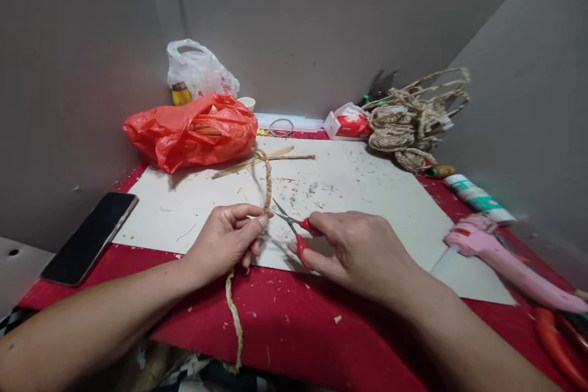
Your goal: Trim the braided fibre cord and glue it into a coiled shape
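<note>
Between thumb and fingers, my left hand (229, 236) pinches a braided straw cord (268, 187). One part of the cord arches up over the white board, and the other hangs below the hand past the table's front edge. My right hand (356, 245) grips small scissors with red handles (303, 239) by their finger loops. The blades are spread and point left, with their tips close to the cord beside my left fingertips. Whether a blade touches the cord I cannot tell. Behind lie flat straw strips (248, 163) and a thin braided piece (298, 157).
A white board (367, 187) with scraps lies on the red cloth (294, 318). Around it are a phone (89, 239), a red plastic bag (184, 135), a tissue pack (348, 122), braided cord bundles (404, 122), a white-green roll (480, 199), a pink glue gun (509, 263) and red-handled pliers (558, 343).
</note>
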Action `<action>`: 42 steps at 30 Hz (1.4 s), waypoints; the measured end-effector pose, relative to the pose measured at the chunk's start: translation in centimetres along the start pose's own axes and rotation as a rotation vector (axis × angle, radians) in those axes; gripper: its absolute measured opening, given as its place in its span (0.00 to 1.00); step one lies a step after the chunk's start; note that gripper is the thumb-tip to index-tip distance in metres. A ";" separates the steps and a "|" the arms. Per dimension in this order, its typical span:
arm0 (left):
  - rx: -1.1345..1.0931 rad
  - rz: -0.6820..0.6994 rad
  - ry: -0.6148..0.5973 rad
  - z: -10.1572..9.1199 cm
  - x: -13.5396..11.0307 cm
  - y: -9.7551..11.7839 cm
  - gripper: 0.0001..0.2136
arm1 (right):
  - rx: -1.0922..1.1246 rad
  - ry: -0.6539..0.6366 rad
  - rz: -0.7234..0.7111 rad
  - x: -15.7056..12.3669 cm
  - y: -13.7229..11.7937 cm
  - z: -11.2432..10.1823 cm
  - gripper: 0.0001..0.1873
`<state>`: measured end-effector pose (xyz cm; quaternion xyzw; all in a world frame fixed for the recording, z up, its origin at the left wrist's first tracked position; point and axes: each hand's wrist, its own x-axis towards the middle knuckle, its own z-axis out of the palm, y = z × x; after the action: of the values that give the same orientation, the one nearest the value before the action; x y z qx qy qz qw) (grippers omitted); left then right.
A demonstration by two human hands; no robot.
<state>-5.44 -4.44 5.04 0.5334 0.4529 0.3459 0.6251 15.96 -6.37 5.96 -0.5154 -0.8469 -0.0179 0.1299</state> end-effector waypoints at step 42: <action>0.034 -0.116 0.008 0.3 -0.2 0.1 0.18 | -0.182 -0.112 0.022 0.3 -0.5 0.2 0.15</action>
<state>-5.20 -4.68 5.16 0.5153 0.4912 0.3034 0.6334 15.31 -6.32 5.86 -0.5343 -0.8421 -0.0646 0.0354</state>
